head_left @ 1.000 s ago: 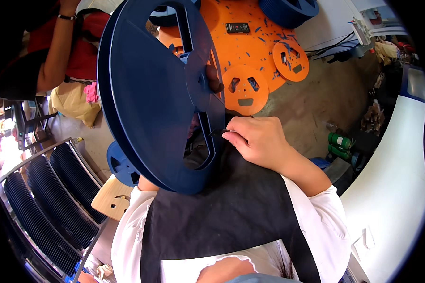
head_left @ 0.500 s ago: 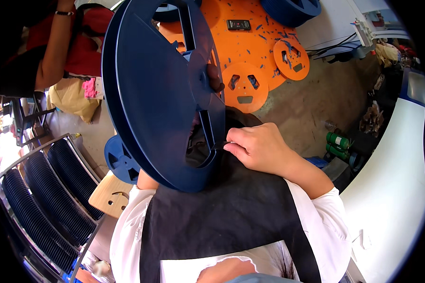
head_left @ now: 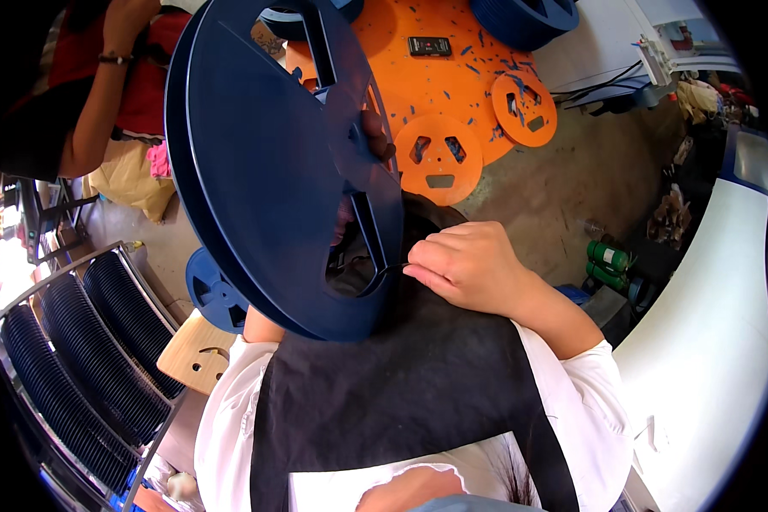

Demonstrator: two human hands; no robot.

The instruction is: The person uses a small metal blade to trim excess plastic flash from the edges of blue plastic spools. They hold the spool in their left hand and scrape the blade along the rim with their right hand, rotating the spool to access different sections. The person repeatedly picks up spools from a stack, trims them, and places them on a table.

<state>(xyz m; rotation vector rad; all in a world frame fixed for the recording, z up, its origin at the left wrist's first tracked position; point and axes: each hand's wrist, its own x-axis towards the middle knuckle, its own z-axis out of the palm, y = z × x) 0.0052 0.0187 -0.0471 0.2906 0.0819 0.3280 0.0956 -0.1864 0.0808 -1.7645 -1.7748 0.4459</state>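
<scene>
Head view: close to the body is a black apron (head_left: 392, 375). Just past it, the right hand (head_left: 469, 266) is pinching a thin dark thing (head_left: 393, 268) between thumb and first finger, with the other fingers curled in. That thing points left, to the rim of the lower hole (head_left: 369, 230) in a big blue reel (head_left: 256, 179). So the reel is just left of the right hand, which is the nearer hand to that low bit of rim. I can't tell if the tip touches it. The reel stands up on a slant, like a tall oval, its long way going from top left down to bottom right. It has two flat, smooth, dark blue sides with a gap between them, and big cut-out holes. The left hand (head_left: 374, 135) is mostly hidden behind it, with fingers showing near the middle; I can't tell how tight it grips. Farther off is an orange table (head_left: 452, 96) with blue scraps (head_left: 516, 65), two orange discs (head_left: 439, 169) and a small black box (head_left: 429, 46).
</scene>
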